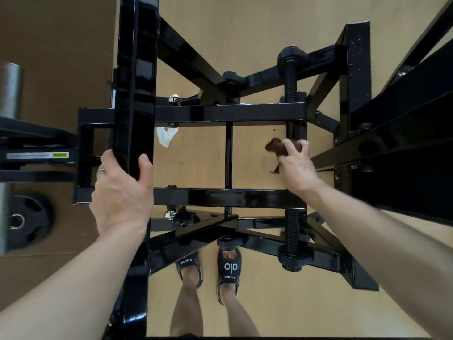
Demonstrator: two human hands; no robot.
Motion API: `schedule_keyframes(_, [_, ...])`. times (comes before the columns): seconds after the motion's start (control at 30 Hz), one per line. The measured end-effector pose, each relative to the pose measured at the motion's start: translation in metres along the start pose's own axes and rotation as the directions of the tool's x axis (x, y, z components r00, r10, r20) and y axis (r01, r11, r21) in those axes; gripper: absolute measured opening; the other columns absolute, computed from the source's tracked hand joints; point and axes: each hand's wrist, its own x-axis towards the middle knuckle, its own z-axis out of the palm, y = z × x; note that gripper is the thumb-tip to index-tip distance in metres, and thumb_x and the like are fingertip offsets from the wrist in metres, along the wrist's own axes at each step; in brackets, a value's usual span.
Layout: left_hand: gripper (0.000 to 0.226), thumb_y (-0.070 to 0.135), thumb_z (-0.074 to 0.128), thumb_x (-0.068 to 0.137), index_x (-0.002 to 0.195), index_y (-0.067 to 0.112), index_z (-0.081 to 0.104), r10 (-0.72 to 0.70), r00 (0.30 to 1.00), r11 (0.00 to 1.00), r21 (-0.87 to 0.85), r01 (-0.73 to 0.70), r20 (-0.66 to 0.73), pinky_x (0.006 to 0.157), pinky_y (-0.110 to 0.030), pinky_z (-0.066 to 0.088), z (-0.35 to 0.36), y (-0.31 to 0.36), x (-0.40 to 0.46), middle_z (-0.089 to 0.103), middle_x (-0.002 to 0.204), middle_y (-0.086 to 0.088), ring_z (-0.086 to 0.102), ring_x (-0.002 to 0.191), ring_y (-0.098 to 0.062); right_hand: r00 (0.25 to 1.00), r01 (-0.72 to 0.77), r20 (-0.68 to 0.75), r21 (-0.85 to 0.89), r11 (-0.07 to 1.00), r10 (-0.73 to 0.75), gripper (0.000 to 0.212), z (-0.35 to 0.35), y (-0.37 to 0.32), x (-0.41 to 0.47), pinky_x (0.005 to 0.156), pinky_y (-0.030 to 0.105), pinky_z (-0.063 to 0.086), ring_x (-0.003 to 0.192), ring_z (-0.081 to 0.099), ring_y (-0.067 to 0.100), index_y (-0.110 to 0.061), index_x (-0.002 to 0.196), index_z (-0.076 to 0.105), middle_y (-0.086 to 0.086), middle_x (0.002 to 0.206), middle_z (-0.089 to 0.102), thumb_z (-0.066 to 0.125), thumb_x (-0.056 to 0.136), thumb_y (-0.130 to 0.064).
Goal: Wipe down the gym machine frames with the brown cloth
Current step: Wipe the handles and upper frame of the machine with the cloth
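Brown cloth (278,148), bunched in the right hand (295,165) at three o'clock, rubs the black frame (228,114)'s threaded post while the left hand (121,190) wraps a nine-o'clock bar, so wiping seems mid-course, adjoining crossbars likely next.

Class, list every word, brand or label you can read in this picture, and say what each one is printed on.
"alo": on the strap of the right sandal.
"POUEA": smaller print on the same sandal, and upside down on the left sandal.
Yellow-green and white sticker on the machine frame: print too blurred to read.
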Motion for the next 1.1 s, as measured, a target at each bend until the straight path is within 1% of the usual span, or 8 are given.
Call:
schedule_keyframes(0.1, [0.062,0.055,0.043,0.102,0.139,0.006,0.041,-0.001,1.0,1.0,-0.004,0.001,0.003,0.069,-0.044,0.037,-0.002,0.002,-0.001,0.061,0.115,-0.027,0.061,0.096,-0.049,0.998,0.01,0.069,0.031,0.999,-0.012,0.024,0.019,0.002,-0.041,0.114,0.044,0.039,0.139,0.015,0.037,-0.019,0.108,0.076,-0.004,0.152,0.029,0.054,0.101,-0.014])
schedule_keyframes(0.23, [0.061,0.055,0.044,0.102,0.139,0.006,0.041,0.002,1.0,1.0,-0.011,-0.002,0.004,0.068,-0.044,0.037,-0.002,0.003,0.0,0.061,0.114,-0.027,0.061,0.095,-0.048,0.983,0.109,0.15,-0.039,0.993,-0.102,0.024,0.0,0.01,-0.023,0.111,0.048,0.045,0.137,0.015,0.037,-0.023,0.115,0.073,0.001,0.147,0.03,0.054,0.101,-0.016])
schedule_keyframes(0.43, [0.063,0.056,0.043,0.102,0.141,0.007,0.04,-0.003,1.0,1.0,-0.004,0.003,0.009,0.07,-0.045,0.039,0.0,0.001,0.001,0.061,0.119,-0.025,0.061,0.099,-0.047,0.998,0.053,-0.03,-0.2,0.978,-0.06,0.032,-0.028,-0.002,0.046,0.112,0.051,0.041,0.141,0.012,0.044,-0.019,0.12,0.067,0.008,0.152,0.02,0.066,0.091,-0.006])
schedule_keyframes(0.57, [0.063,0.057,0.043,0.101,0.141,0.008,0.041,-0.021,1.0,1.0,-0.012,0.021,0.004,0.071,-0.045,0.041,-0.002,0.003,-0.001,0.061,0.119,-0.024,0.061,0.098,-0.047,1.0,-0.009,-0.026,-0.155,0.988,0.005,0.028,-0.008,-0.011,0.022,0.116,0.053,0.034,0.144,0.009,0.044,-0.015,0.116,0.069,0.007,0.156,0.019,0.065,0.089,-0.006])
schedule_keyframes(0.7, [0.062,0.056,0.043,0.101,0.14,0.008,0.041,-0.022,1.0,0.999,-0.028,0.022,0.02,0.069,-0.043,0.039,-0.004,0.006,-0.001,0.061,0.118,-0.023,0.062,0.097,-0.046,0.994,0.017,0.108,-0.046,0.999,-0.012,0.024,0.014,-0.005,-0.037,0.115,0.05,0.039,0.143,0.012,0.038,-0.019,0.114,0.074,0.004,0.151,0.032,0.063,0.095,-0.011])
schedule_keyframes(0.77, [0.062,0.056,0.043,0.101,0.14,0.007,0.041,-0.013,1.0,1.0,-0.028,0.014,0.015,0.068,-0.042,0.038,-0.004,0.006,-0.001,0.061,0.119,-0.023,0.062,0.097,-0.046,0.993,0.05,0.107,-0.014,0.999,-0.049,0.027,0.006,-0.004,-0.039,0.112,0.051,0.04,0.14,0.016,0.037,-0.019,0.119,0.074,0.006,0.149,0.036,0.063,0.096,-0.01])
schedule_keyframes(0.97, [0.062,0.055,0.044,0.101,0.141,0.007,0.041,-0.013,1.0,1.0,-0.013,0.013,0.001,0.067,-0.04,0.035,-0.003,0.006,-0.002,0.061,0.116,-0.022,0.06,0.092,-0.042,0.949,0.254,-0.164,-0.11,0.961,-0.27,0.037,-0.007,-0.04,0.012,0.117,0.06,0.033,0.146,0.019,0.043,-0.008,0.122,0.072,0.015,0.155,0.038,0.066,0.087,0.005])
schedule_keyframes(1.1, [0.061,0.056,0.044,0.102,0.14,0.009,0.042,-0.008,1.0,0.999,-0.039,0.008,-0.011,0.067,-0.04,0.035,-0.001,0.004,-0.002,0.061,0.109,-0.018,0.044,0.081,-0.026,0.897,0.432,-0.081,-0.044,0.901,-0.434,0.04,0.019,-0.085,0.061,0.114,0.056,0.04,0.148,0.015,0.042,-0.015,0.128,0.069,0.009,0.157,0.034,0.061,0.093,0.002])
